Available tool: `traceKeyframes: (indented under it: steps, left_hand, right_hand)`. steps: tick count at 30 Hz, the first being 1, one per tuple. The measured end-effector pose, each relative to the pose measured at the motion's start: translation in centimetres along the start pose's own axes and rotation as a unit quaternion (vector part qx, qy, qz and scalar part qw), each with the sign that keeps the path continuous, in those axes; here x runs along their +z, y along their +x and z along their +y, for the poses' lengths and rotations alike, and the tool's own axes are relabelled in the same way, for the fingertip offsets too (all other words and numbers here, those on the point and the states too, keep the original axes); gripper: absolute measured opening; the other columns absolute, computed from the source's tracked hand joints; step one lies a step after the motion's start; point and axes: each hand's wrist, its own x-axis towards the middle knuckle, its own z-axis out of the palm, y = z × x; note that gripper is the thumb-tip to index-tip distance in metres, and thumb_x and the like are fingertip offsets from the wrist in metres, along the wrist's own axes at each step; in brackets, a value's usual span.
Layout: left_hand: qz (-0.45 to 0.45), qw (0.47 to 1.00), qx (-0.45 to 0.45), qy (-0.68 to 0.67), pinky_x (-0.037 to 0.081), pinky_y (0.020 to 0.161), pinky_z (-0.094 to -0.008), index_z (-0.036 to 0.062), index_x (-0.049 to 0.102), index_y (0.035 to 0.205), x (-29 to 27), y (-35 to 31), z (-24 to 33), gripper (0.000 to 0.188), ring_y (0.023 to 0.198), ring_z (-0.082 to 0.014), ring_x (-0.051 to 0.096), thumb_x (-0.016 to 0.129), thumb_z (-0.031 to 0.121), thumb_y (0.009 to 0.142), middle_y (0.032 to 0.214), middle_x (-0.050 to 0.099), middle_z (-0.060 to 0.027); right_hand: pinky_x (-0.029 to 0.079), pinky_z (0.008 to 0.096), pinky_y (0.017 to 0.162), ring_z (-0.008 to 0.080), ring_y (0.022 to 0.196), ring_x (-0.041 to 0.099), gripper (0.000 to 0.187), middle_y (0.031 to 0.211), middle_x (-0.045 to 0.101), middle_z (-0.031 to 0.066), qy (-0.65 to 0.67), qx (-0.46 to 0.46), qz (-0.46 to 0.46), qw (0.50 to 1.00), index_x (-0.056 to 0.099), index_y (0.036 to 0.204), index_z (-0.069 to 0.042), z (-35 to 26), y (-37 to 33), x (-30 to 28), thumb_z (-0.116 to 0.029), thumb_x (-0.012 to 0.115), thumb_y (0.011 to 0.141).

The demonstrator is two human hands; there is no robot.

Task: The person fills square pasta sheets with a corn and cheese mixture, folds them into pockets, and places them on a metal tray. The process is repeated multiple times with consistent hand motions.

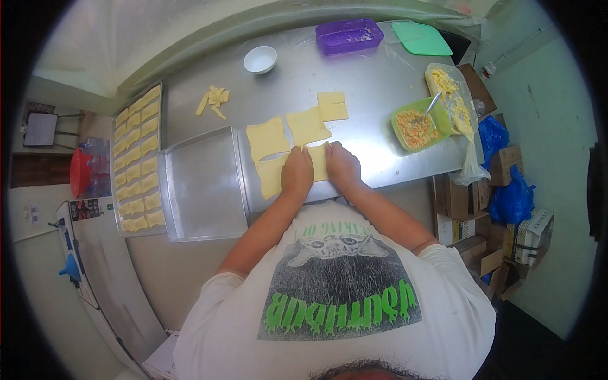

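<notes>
My left hand (297, 172) and my right hand (342, 166) are closed on the two far corners of a flat pale-yellow dough square (318, 166) near the table's front edge. My fingers partly hide its sides. Around it lie more dough pieces: one square (271, 177) left of my left hand, one (266, 138) beyond that, and one (308, 125) just beyond my hands. Smaller rectangular pieces (333, 109) rest past the farthest square, touching or overlapping its edge. Dough offcuts (215, 99) sit in a loose pile at the far left.
Left stands a bare metal tray (202, 183), beside a tray (158, 120) filled with rows of dough pieces. A white bowl (260, 59), purple container (349, 39) and green lid (423, 39) are farther back. Right are a green tub (400, 135) of diced filling with a spoon (433, 103) and a bag (470, 166).
</notes>
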Motion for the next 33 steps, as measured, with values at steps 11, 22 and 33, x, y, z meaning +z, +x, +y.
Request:
traceKeyframes:
  steps: [11, 22, 33]
  left_hand:
    - [-0.063, 0.994, -0.067, 0.055, 0.054, 0.072, -0.0544, 0.0038, 0.043, 0.121, -0.1, 0.7, 0.9, 0.029, 0.086, -0.0474, 0.068, 0.046, 0.027, 0.103, 0.097, 0.070, -0.0300]
    - [0.041, 0.990, 0.067, 0.115, 0.050, 0.080, -0.0507, 0.0068, 0.059, 0.109, 0.0, 0.4, -0.5, 0.022, 0.093, -0.0396, 0.062, 0.063, 0.023, 0.095, 0.102, 0.060, -0.0172]
    - [0.135, 0.960, 0.228, 0.094, 0.039, 0.091, -0.0453, 0.0112, 0.066, 0.109, -1.0, -1.3, -2.6, 0.025, 0.103, -0.0289, 0.053, 0.072, 0.023, 0.088, 0.107, 0.058, -0.0084]
  right_hand:
    - [0.054, 0.0505, 0.073, 0.0386, 0.082, 0.069, 0.025, 0.093, 0.070, 0.0193, 0.000, -0.040, 0.032, 0.999, 0.055, 0.113, -0.005, 0.1, 0.1, 0.2, -0.028, 0.051, 0.102]
    - [0.051, 0.0438, 0.076, 0.0299, 0.090, 0.062, 0.022, 0.098, 0.059, 0.0129, -0.047, -0.152, 0.143, 0.977, 0.061, 0.108, -0.009, 1.9, -0.1, -0.2, -0.021, 0.066, 0.091]
    - [0.031, 0.0543, 0.111, 0.0302, 0.133, 0.048, 0.049, 0.137, 0.056, 0.0150, -0.004, -0.205, 0.154, 0.967, 0.049, 0.140, -0.005, 3.0, 8.1, -3.7, -0.010, 0.059, 0.091]
